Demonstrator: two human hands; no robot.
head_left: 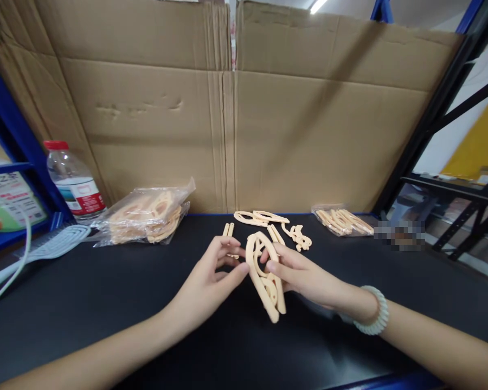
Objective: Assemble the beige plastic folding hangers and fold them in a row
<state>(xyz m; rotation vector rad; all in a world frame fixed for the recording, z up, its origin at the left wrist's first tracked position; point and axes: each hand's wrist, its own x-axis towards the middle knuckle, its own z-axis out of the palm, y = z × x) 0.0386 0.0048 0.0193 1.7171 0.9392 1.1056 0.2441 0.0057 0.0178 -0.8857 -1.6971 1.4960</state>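
A beige plastic folding clothes hanger (264, 292), folded up, is held above the table in front of me. My right hand (293, 271) is closed on its right side, thumb in front and fingers partly hidden behind the frame. My left hand (213, 276) is beside its left edge, fingers curved and apart, with the thumb tip at or touching that edge. Just beyond my hands lie short beige strips (229, 230), looped beige hanger arms (250, 218) and a curly beige piece (299, 237).
A clear bag of beige looped parts (142, 214) sits at back left, near a bottle with a red cap (75, 184) and a pale hairbrush (61, 241). Another bag of slim beige parts (344, 221) lies at back right. Cardboard (329, 124) walls off the black table (138, 292).
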